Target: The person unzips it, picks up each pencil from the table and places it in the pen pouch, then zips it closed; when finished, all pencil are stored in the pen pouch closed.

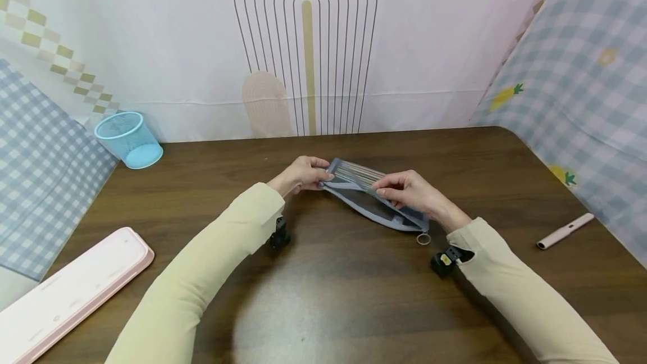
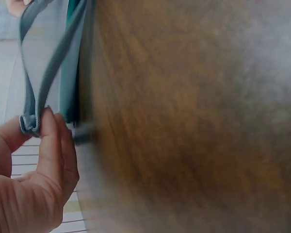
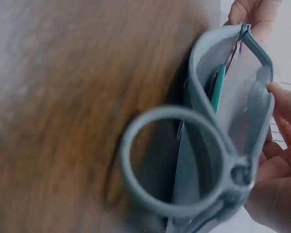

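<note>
A grey-blue, see-through zip pouch point(image 1: 349, 194) stands on the table with its mouth gaping. At its left end, my left hand point(image 1: 303, 174) pinches the corner where the zip edges meet point(image 2: 30, 124). My right hand point(image 1: 411, 191) pinches the far edge of the mouth towards the right end, thumb at the rim point(image 3: 283, 109). A round pull ring point(image 1: 423, 239) hangs from the pouch's right end. Inside the pouch, the right wrist view shows a flat thing with a teal edge point(image 3: 217, 90); its kind is hidden.
A light-blue mesh pen cup point(image 1: 144, 153) stands at the back left. A long white-and-pink case point(image 1: 81, 291) lies at the front left. On the right lies a pale pink pen-like stick point(image 1: 565, 231). Patterned cloth hangs behind the table point(image 1: 323, 308) and at both sides.
</note>
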Demonstrator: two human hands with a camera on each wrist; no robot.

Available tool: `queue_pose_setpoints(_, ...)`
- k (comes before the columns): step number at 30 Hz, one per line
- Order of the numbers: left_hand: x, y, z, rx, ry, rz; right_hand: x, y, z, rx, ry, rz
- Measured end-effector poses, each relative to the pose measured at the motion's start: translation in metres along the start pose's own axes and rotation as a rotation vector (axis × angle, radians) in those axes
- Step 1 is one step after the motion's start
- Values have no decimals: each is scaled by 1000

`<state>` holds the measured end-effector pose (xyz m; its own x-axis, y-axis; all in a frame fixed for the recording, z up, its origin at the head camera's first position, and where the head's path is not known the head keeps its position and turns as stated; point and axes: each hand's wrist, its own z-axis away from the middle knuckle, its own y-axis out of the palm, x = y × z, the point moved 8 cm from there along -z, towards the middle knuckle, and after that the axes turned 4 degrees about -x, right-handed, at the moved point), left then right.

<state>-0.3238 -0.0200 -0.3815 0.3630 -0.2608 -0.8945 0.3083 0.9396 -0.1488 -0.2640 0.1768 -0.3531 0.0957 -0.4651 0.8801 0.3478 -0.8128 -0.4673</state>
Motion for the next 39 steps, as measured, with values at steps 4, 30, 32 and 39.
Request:
queue_pose_setpoints(4,3,-3,3,-34,14,-12,-5,-11,5,-71,39,-4)
queue_pose_setpoints(30,15,-39,23,-246,117,-204,-49,-35,10,-148,354,-287)
queue_pose_setpoints(32,12,-40,24,-251,143,-268,-50,-34,9,-133,389,-351)
queue_pose_setpoints(39,-1,-45,28,-293,254,-577,-53,-25,6,-72,456,-527)
